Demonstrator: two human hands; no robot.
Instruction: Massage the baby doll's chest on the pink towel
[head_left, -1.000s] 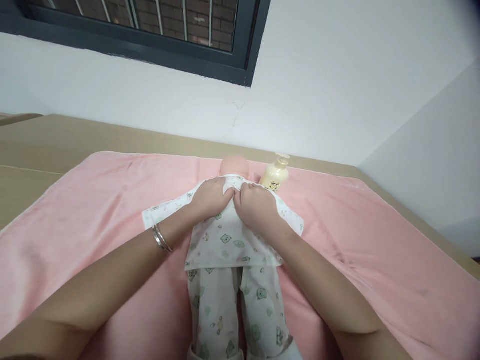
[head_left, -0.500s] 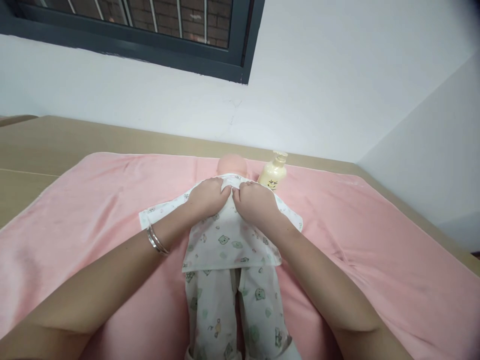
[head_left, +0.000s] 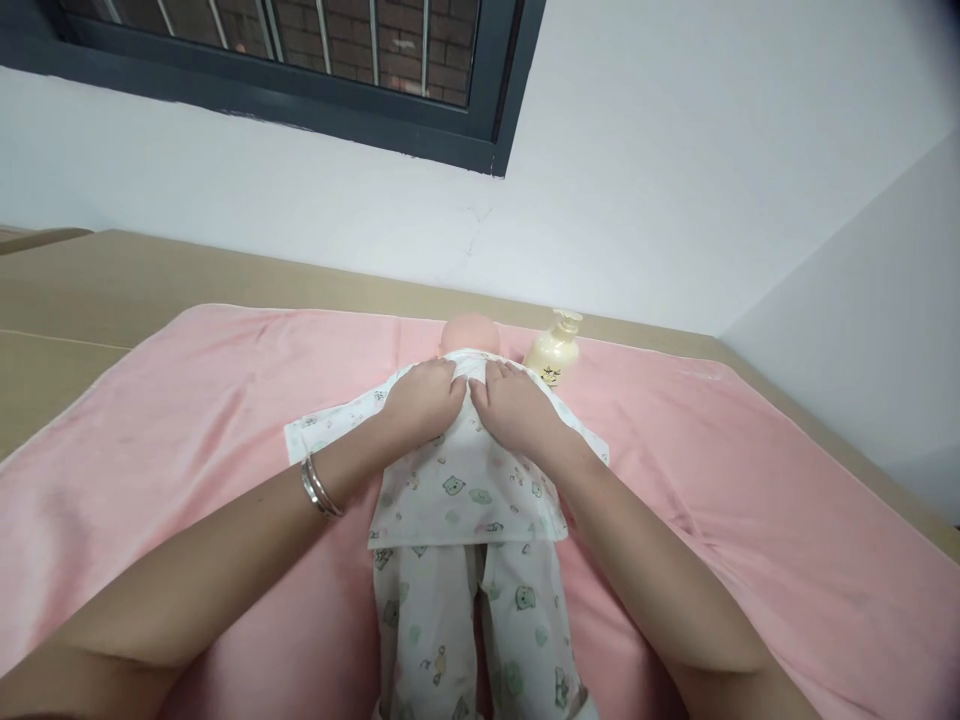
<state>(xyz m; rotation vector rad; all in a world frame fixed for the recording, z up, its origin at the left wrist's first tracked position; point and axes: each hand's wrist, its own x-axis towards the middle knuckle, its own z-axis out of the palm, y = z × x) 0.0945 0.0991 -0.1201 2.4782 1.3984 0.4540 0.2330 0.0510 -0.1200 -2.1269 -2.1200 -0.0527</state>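
Note:
A bald doll lies stretched out, its rounded head (head_left: 470,334) at the far end; its face does not show. It wears a white long-sleeved shirt (head_left: 465,500) printed with green animal figures, and matching trousers (head_left: 442,620). My left hand (head_left: 429,395) and my right hand (head_left: 514,400) are on the upper part of the shirt, just below the head. Both have curled fingers closed on the cloth, thumbs pointing towards each other at the middle with a narrow gap between. The fabric wrinkles slightly there. Two silver bangles circle my left wrist.
Under the doll spreads a pink blanket (head_left: 697,470) on a tan surface (head_left: 157,265). A pale yellow pump bottle (head_left: 553,352) stands right of the head. Behind rise a white wall (head_left: 637,170) and a dark-framed window (head_left: 480,140) with bars.
The view has shifted slightly, so everything sits a little further right. Both hands stay at nearly the same spot on the shirt, with only a small change in the fingers.

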